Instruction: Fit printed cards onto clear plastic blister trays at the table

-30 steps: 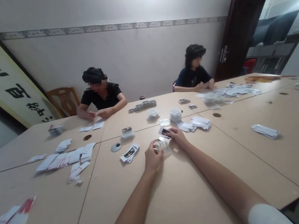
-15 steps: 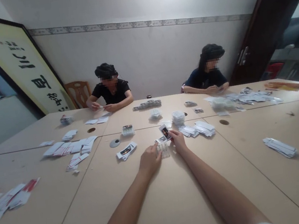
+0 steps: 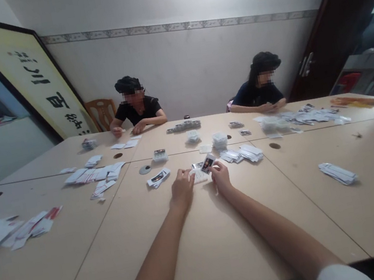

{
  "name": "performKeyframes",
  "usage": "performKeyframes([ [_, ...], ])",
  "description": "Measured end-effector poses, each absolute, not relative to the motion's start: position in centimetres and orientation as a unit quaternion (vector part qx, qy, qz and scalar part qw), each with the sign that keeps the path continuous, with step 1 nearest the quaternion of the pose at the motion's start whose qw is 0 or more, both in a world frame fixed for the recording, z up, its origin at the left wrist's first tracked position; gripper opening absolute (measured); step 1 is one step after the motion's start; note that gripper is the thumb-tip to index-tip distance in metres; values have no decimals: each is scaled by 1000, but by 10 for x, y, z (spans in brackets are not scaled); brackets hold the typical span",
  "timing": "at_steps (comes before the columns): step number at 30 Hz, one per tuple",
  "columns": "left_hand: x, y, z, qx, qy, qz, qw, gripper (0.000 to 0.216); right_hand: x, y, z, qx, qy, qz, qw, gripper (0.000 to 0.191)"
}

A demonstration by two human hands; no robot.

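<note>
My right hand (image 3: 221,176) pinches a small white card with a dark printed picture (image 3: 207,163), tilted over the right side of a clear plastic tray (image 3: 199,176). My left hand (image 3: 182,186) is closed at the left edge of that tray, fingertips and thumb on it. Behind the tray, a second dark printed piece (image 3: 196,166) shows in part, partly covered by the card. Beneath my right hand, a narrow pale strip (image 3: 216,191) is visible; what it is I cannot make out. Left of my hands lies a small pile of printed cards (image 3: 158,177).
Stacked clear trays (image 3: 219,141) and white paper slips (image 3: 251,152) sit beyond my right hand. A tray stack with a printed top (image 3: 160,155) stands to the left. More slips (image 3: 95,174) spread further left, with a bundle (image 3: 338,173) at right. Two people sit opposite.
The card in my right hand has turned from near upright to a slant and sits closer over the tray. My left hand stays at the tray's edge. The whole view has shifted slightly.
</note>
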State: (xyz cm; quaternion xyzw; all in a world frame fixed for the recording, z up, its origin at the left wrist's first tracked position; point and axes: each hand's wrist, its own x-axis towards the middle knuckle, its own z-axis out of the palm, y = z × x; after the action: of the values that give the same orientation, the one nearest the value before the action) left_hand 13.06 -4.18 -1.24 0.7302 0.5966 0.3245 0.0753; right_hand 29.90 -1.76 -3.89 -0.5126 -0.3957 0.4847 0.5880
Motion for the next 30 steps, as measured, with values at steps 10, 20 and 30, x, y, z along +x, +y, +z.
performKeyframes([
  [10, 133, -48, -15, 710, 540, 435, 118, 21, 295, -35, -39, -445, -456, 544, 546, 21],
  [20, 127, -39, -16, 694, 542, 456, 129, 16, 298, -31, -32, -378, -445, 605, 542, 36],
  [30, 129, -43, -15, 677, 572, 453, 97, 14, 301, -28, -40, -391, -444, 615, 521, 25],
])
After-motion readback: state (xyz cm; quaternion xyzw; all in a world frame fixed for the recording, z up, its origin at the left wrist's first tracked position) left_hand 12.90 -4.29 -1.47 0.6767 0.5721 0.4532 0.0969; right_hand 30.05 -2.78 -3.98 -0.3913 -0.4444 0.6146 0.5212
